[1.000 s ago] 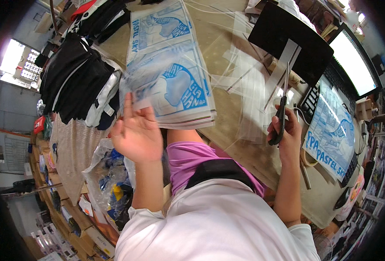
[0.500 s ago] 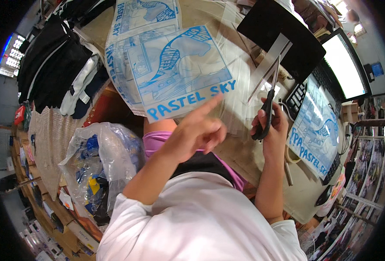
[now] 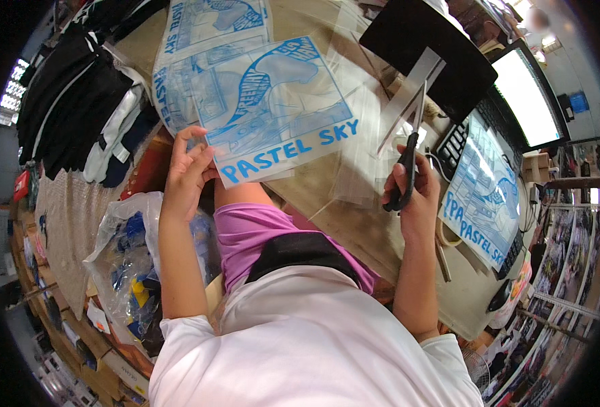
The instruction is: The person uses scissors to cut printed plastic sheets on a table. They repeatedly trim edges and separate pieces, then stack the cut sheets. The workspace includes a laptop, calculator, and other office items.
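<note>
The left hand [image 3: 189, 168] holds a clear, blue-printed sheet [image 3: 276, 112] by its left edge, partly over similar sheets [image 3: 218, 28] on the worktop [image 3: 360, 234]; well apart, the right hand [image 3: 420, 195] grips black-handled scissors [image 3: 409, 163].

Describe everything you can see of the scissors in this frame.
The scissors have a black handle, apparently plastic, and long, slim, silvery blades that look metal. The person's right hand grips the handle, its fingers partly hiding the loops. The blades point away from the person, up the picture, and look closed or nearly so. In view, their tips overlap a dark flat panel above the table; whether they touch anything there can't be told.
</note>
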Demonstrator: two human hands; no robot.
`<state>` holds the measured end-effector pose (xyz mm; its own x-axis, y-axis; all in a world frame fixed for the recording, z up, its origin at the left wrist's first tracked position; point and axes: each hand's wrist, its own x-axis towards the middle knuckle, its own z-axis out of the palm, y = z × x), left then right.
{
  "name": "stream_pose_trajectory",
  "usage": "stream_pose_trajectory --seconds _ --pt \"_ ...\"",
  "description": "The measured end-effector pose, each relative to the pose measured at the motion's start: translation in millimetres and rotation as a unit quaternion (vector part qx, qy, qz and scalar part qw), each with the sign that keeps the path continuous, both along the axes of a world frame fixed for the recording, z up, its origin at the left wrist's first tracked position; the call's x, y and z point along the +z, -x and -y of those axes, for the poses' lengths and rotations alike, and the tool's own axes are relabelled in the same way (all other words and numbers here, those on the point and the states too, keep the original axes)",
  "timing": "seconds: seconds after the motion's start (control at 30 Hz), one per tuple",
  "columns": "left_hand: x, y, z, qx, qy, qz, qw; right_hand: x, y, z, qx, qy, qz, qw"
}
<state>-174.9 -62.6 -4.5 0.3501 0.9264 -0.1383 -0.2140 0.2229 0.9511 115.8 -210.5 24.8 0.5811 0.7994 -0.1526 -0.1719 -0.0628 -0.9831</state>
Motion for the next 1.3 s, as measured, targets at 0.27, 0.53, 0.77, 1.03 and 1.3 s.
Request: stream_pose_trajectory --seconds 0.27,0.53,0.77,1.03,1.3 --pt "34 -40 -12 -0.017 -0.118 -0.051 0.992 -6 1 1 0.03 -0.024 -0.028 0.999" --pt "3 -83 43 0.045 -0.061 -0.019 0.997 -6 41 42 0.122 0.023 -0.119 0.985" --pt "-10 -111 62 0.057 -0.047 0.002 0.997 -3 51 80 0.171 -0.007 -0.196 0.966" --pt "1 -120 75 0.063 -0.017 0.017 0.998 8 63 65 0.23 0.101 -0.101 0.962" --pt "-4 -117 74 0.05 0.006 0.03 0.998 9 68 36 0.204 0.1 -0.09 0.97"
